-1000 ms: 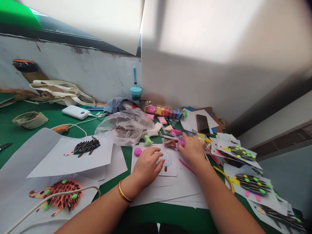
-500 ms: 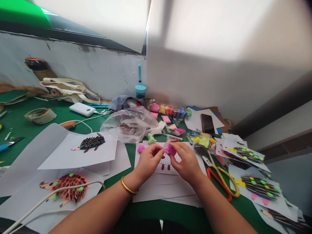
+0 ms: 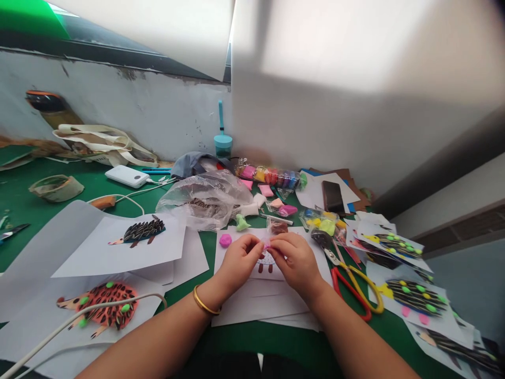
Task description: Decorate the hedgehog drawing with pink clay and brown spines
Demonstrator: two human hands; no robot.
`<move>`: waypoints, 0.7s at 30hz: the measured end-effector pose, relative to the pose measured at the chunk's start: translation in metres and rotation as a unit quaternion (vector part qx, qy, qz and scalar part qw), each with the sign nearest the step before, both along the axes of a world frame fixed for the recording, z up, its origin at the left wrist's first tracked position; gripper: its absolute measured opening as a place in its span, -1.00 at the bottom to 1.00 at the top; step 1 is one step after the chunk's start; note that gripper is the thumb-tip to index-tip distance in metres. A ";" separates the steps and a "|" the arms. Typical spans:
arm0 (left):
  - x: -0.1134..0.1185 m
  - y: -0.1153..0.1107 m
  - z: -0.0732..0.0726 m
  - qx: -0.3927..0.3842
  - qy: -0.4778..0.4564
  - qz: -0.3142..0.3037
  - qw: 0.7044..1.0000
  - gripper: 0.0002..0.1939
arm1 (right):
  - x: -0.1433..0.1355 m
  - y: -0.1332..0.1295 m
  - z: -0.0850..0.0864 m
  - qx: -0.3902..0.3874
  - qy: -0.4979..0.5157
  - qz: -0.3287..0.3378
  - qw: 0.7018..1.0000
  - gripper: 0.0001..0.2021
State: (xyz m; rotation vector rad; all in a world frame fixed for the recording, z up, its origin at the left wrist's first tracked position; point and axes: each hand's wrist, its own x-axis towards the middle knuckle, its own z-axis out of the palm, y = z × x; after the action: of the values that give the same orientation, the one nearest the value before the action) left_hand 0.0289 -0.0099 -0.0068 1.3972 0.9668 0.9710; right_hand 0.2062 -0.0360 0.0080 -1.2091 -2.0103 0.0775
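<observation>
Both hands meet over a white sheet [image 3: 232, 273] in the middle of the table, with fingertips nearly touching. A small bit of pink modelling clay [image 3: 267, 245] shows between them. My left hand [image 3: 241, 259] is closed in a pinch at the clay's left side, a gold bangle on its wrist. From the right, my right hand [image 3: 296, 259] pinches the same clay, its fingers hiding most of it. Below the fingertips, a drawing with a dotted body and brown legs [image 3: 265, 268] is partly covered. A round pink clay lump [image 3: 225, 240] lies at the sheet's upper left.
Scissors [image 3: 355, 287] with red and yellow handles lie right of the sheet. Finished hedgehog pictures [image 3: 414, 300] are stacked at far right, others [image 3: 144, 231] at left. Behind are a plastic bag [image 3: 205, 197], clay packs [image 3: 272, 176] and a phone [image 3: 332, 197]. A white cable [image 3: 98, 307] crosses the left.
My right hand's fingers have closed in towards the left hand, and less of the pink clay shows now. A brown clay packet behind them is more visible. The view has shifted slightly.
</observation>
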 end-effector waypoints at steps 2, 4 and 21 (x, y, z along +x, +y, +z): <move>-0.001 0.001 0.001 0.001 0.003 0.008 1.000 -0.72 | 0.001 0.001 -0.003 -0.010 0.001 -0.003 1.000 -0.85; -0.002 0.001 0.002 0.014 0.011 0.017 1.000 -0.72 | 0.002 0.003 -0.007 -0.020 -0.011 -0.006 1.000 -0.75; -0.007 -0.004 0.012 0.162 0.134 -0.007 0.978 -0.72 | -0.003 -0.001 -0.008 -0.064 -0.040 0.024 0.997 -0.69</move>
State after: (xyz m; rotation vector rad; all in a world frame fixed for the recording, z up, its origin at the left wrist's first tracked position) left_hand 0.0219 -0.0143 0.0057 1.8415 1.0249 0.9778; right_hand 0.2036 -0.0371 0.0001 -1.2621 -2.1319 0.1863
